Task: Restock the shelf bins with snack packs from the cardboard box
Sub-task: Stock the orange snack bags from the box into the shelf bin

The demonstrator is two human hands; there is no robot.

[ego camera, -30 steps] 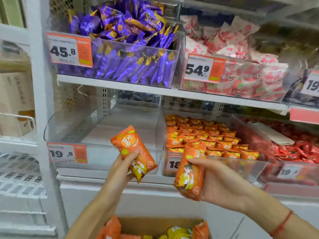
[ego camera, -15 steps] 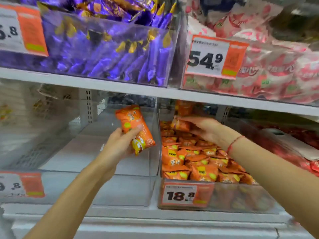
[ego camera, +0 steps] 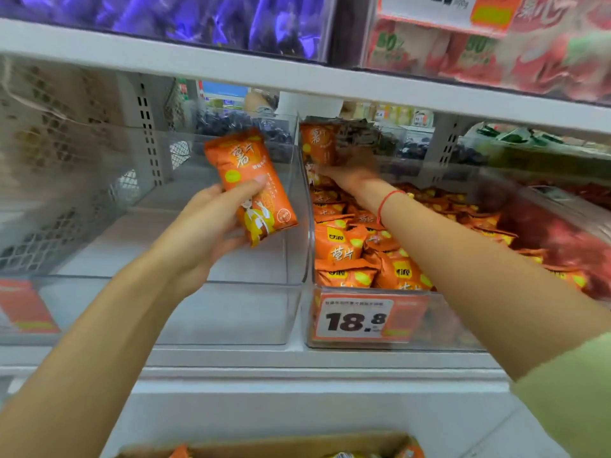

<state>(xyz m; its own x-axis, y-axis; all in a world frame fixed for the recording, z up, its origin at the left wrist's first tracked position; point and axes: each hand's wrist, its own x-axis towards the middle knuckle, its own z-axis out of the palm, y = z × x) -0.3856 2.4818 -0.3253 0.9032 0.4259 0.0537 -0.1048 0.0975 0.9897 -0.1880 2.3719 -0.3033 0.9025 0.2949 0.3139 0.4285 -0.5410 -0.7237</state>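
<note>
My left hand (ego camera: 205, 223) grips an orange snack pack (ego camera: 253, 183) and holds it tilted in front of the clear left bin (ego camera: 211, 312), which holds no packs. My right hand (ego camera: 350, 175) reaches deep into the neighbouring clear bin (ego camera: 439, 322) and holds a second orange pack (ego camera: 318, 147) upright at its back, above several orange packs (ego camera: 357, 256) lying there. That hand is blurred. The cardboard box (ego camera: 297, 446) shows at the bottom edge with more packs in it.
A white shelf board (ego camera: 297, 77) runs close above both bins. Above it stand a bin of purple packs (ego camera: 205, 21) and one of red-and-white packs (ego camera: 496, 51). Red packs (ego camera: 568, 239) fill the bin at the right. An 18.8 price tag (ego camera: 355, 320) fronts the orange bin.
The view has moved closer to the lower shelf. My right hand has carried its pack further back in the orange bin and stood it upright. My left hand keeps its pack at the same spot.
</note>
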